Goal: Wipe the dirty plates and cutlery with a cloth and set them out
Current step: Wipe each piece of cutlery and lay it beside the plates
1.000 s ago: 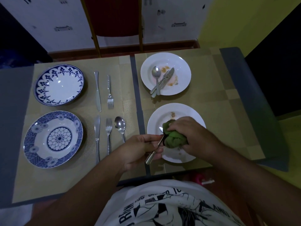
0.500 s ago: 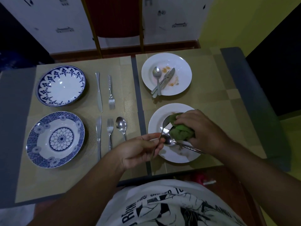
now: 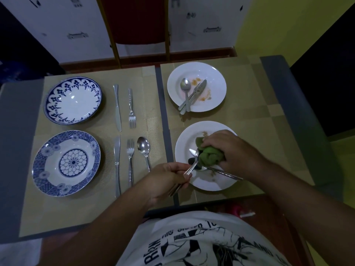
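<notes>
Your left hand [image 3: 167, 182]: grip clenched round the handle of a spoon [image 3: 196, 155], bowl end raised and pointing away from you. Your right hand [image 3: 234, 152]: grip closed on a bunched green cloth [image 3: 210, 156], which touches the spoon bowl. Both sit over the near white plate [image 3: 209, 186] on the right mat of the counter [image 3: 276, 96].

A second utensil [image 3: 224, 174] lies on that plate, its handle running out over the right rim; brown specks show near the far rim.

The far white plate [image 3: 217, 77] has orange smears and carries a crossed pile of cutlery [image 3: 187, 98].

Left mat: two blue-patterned plates [image 3: 76, 100] [image 3: 48, 164], with two knives, two forks and one spoon [image 3: 144, 148] just beside them, laid straight.
</notes>
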The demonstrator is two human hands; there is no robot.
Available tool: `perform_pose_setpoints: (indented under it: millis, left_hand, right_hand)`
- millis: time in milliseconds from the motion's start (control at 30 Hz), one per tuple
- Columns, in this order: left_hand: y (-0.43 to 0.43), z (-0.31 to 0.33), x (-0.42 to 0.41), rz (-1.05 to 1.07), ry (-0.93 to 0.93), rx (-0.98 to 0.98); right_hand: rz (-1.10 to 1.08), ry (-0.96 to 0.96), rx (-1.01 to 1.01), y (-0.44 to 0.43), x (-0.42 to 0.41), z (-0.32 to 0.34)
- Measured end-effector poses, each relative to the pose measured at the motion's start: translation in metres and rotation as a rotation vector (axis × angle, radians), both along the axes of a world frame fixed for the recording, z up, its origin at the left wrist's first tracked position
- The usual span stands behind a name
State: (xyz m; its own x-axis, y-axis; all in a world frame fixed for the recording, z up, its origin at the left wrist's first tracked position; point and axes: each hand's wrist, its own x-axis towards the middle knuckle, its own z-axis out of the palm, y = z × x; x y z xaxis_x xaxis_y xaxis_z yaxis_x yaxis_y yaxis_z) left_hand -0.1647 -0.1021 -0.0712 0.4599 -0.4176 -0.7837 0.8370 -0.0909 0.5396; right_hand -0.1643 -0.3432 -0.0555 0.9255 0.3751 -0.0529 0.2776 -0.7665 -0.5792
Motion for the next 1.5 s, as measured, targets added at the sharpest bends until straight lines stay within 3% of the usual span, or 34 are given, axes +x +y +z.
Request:
perform_pose_setpoints:
  millis: [133, 433, 700, 867, 1167, 1500]
  left_hand:
    - [-0.001, 0.000, -0.001, 0.068, 0.004, -0.046]
    - [-0.003, 0.004, 0.013, 0.096, 0.199, -0.092]
    - [0.004, 0.009, 0.023, -0.076, -0.174, 0.146]
    - [0.003, 0.013, 0.031, -0.006, -0.197, 0.096]
    - [0.014, -0.002, 0.047, 0.069, -0.386, 0.173]
    - [0.043, -0.015, 0.102, 0.190, -0.373, 0.251]
  right_hand:
    - [-0.107, -0.047, 0.022, -0.011, 0.000, -0.005]
    - [-0.162, 0.003, 0.096, -0.007, -0.015, -0.017]
    - [-0.186, 0.006, 0.120, -0.007, -0.016, -0.018]
    - [-0.158, -0.007, 0.126, -0.003, -0.011, -0.014]
    - [-0.056, 0.008, 0.102, 0.019, 0.007, -0.003]
    - [-0.029, -0.023, 0.150, 0.046, 0.048, -0.009]
